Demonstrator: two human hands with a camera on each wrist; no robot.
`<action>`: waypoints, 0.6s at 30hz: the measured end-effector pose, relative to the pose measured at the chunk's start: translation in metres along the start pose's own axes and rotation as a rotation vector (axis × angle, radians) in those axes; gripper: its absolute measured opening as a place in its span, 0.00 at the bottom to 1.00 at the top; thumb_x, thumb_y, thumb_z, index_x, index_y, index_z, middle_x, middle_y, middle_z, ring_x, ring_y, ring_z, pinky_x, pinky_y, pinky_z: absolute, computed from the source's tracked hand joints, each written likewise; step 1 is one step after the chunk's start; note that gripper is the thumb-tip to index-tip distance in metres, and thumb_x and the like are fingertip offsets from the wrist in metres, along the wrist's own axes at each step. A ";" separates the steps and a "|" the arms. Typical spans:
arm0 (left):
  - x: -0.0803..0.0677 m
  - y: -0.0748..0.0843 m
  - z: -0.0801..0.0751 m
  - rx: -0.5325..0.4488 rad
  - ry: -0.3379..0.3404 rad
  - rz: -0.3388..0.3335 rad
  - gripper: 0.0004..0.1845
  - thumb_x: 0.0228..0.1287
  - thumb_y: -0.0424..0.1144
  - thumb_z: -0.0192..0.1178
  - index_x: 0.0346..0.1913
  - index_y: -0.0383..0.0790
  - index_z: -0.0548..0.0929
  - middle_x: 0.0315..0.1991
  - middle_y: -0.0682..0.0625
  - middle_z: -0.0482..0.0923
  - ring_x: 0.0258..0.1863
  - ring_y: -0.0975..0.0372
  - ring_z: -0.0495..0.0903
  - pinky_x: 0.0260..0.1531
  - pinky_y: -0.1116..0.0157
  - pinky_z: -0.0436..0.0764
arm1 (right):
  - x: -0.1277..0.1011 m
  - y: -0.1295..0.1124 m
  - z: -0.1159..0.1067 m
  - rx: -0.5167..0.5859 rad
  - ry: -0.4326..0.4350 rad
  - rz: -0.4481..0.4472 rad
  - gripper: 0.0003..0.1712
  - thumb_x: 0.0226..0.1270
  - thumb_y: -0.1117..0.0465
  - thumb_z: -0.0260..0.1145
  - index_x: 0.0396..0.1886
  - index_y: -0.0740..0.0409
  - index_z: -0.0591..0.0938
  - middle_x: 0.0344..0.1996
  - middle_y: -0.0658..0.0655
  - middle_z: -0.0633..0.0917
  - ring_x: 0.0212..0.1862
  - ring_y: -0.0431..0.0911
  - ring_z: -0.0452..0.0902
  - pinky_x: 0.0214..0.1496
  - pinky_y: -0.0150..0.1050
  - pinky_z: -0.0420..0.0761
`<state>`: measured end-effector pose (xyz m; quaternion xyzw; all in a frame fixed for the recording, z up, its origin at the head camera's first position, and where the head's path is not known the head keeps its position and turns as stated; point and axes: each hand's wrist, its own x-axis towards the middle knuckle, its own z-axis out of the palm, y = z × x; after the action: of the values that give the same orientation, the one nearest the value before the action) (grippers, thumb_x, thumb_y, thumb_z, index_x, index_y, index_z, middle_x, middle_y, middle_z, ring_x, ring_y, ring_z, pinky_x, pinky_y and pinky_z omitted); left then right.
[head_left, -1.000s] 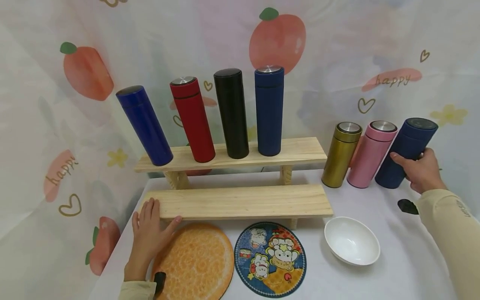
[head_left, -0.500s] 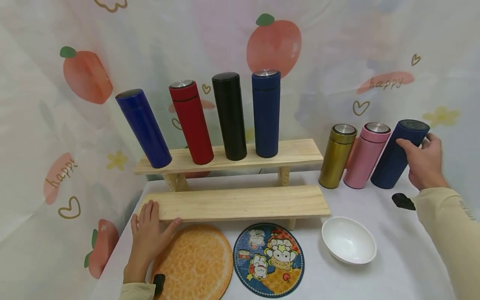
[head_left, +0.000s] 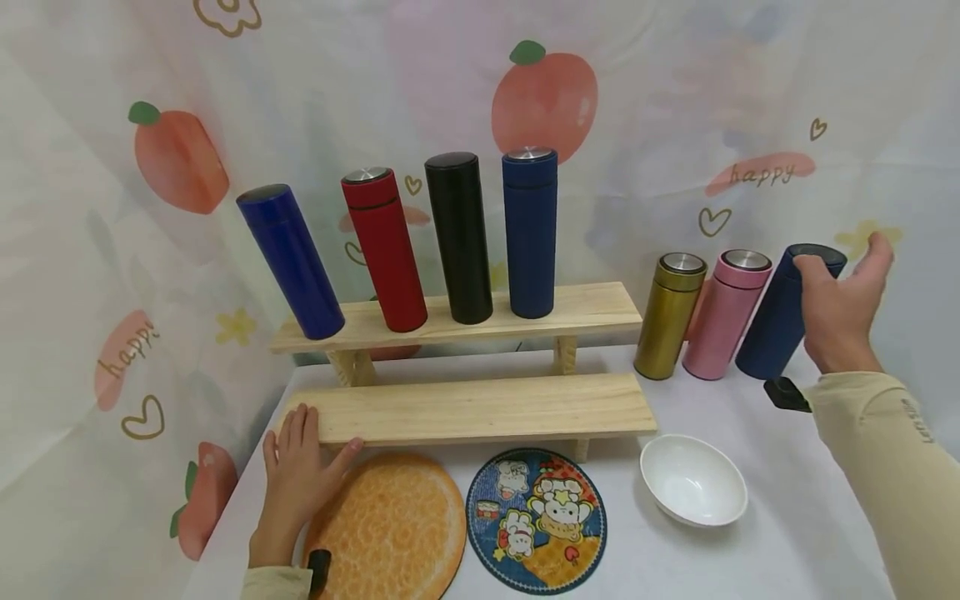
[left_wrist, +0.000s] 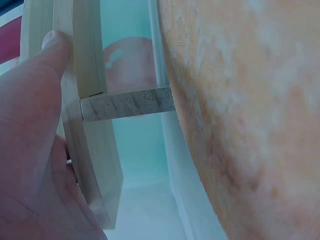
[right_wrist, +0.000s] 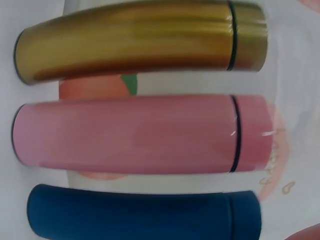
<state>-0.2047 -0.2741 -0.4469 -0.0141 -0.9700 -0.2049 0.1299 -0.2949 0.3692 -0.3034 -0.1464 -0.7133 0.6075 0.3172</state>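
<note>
In the head view my right hand [head_left: 843, 312] is up in front of the last bottle in the right row, a dark blue thermos [head_left: 780, 321]. Its thumb and fingers are spread apart, overlapping the upper part of that thermos. Left of it stand a pink thermos [head_left: 726, 321] and a gold thermos [head_left: 670, 325]; the right wrist view shows all three side by side. My left hand [head_left: 296, 479] rests on the left end of a lower wooden shelf [head_left: 480, 408], fingers laid over the board. The left wrist view shows its thumb [left_wrist: 55, 52] against the board's edge.
On the upper wooden shelf [head_left: 585, 304] stand a royal blue thermos [head_left: 292, 262], a red one [head_left: 386, 254], a black one [head_left: 459, 242] and a navy one [head_left: 530, 237]. A round orange mat [head_left: 390, 525], a cartoon mat [head_left: 536, 521] and a white bowl [head_left: 693, 481] lie in front.
My right hand has let go of the dark blue thermos; its fingers have spread and lifted away. The thermos stays standing beside the pink one. The head view has shifted slightly; my left hand keeps its place.
</note>
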 end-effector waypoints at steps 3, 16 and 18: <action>-0.001 0.000 0.000 -0.007 0.010 0.008 0.56 0.75 0.66 0.60 0.81 0.20 0.53 0.81 0.23 0.48 0.81 0.32 0.44 0.74 0.31 0.35 | -0.009 -0.008 0.005 -0.010 -0.003 -0.061 0.50 0.76 0.57 0.54 0.89 0.49 0.40 0.87 0.45 0.40 0.82 0.31 0.30 0.74 0.22 0.34; -0.001 0.000 -0.002 -0.004 -0.006 -0.002 0.57 0.75 0.66 0.60 0.81 0.20 0.52 0.82 0.24 0.48 0.82 0.33 0.43 0.75 0.32 0.33 | -0.057 -0.029 0.051 0.061 -0.113 -0.223 0.45 0.79 0.58 0.52 0.89 0.53 0.46 0.88 0.48 0.42 0.85 0.35 0.33 0.79 0.26 0.41; 0.000 0.000 -0.001 0.002 -0.018 -0.006 0.57 0.75 0.67 0.59 0.82 0.20 0.52 0.82 0.24 0.47 0.82 0.33 0.43 0.75 0.32 0.33 | -0.065 -0.028 0.061 0.098 -0.151 -0.227 0.44 0.80 0.58 0.53 0.89 0.52 0.47 0.88 0.48 0.44 0.85 0.40 0.39 0.80 0.31 0.47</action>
<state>-0.2044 -0.2749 -0.4461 -0.0130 -0.9713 -0.2044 0.1208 -0.2790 0.2776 -0.2978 -0.0030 -0.7166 0.6113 0.3359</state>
